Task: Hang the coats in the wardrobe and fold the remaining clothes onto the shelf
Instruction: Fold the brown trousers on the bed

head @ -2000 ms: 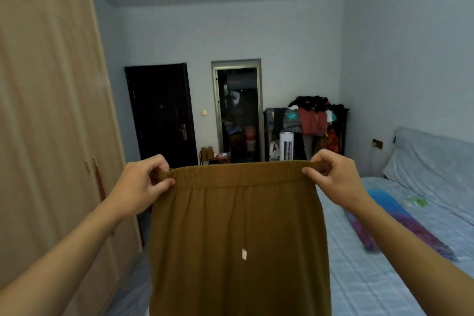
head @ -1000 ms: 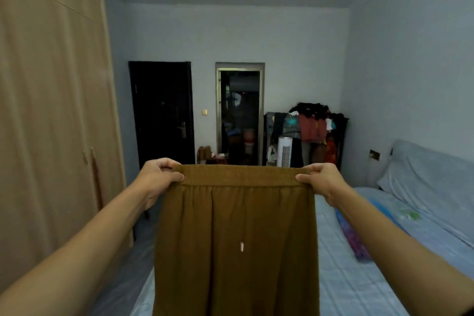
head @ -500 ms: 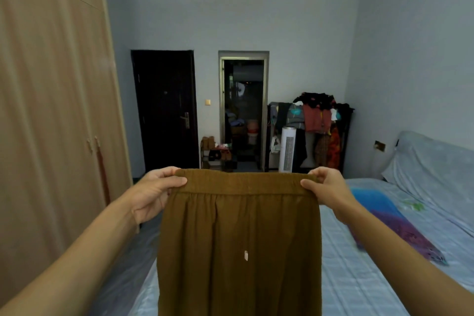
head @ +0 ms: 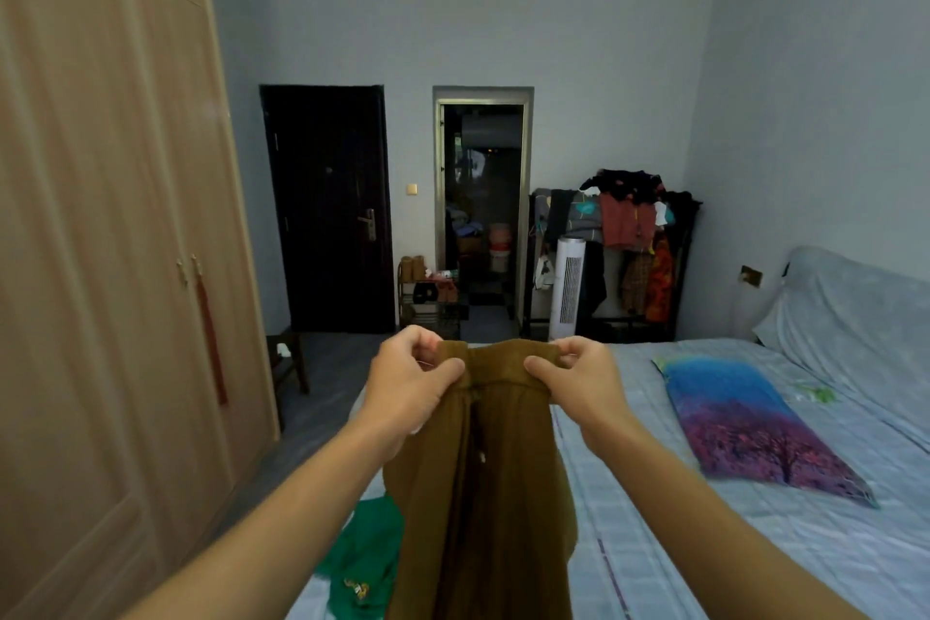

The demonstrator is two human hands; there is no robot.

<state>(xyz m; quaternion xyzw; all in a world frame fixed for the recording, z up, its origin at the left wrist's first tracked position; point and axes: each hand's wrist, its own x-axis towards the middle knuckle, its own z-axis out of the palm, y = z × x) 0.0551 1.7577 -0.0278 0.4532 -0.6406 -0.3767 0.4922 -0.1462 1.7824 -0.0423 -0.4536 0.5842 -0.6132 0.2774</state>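
A brown garment with an elastic waistband hangs in front of me over the bed, folded lengthwise. My left hand pinches one end of the waistband. My right hand pinches the other end, close beside the left. A green garment lies crumpled on the bed behind the brown one, at the lower left. The tall wooden wardrobe stands on the left with its doors closed.
The bed with a pale blue sheet fills the right, bearing a blue and purple pillow. A clothes rack piled with garments and a white tower fan stand at the far wall. A dark door and an open doorway lie beyond.
My hands have come together, bringing the two ends of the waistband close and folding the brown garment in half lengthwise. The view has tilted down, revealing the green garment.
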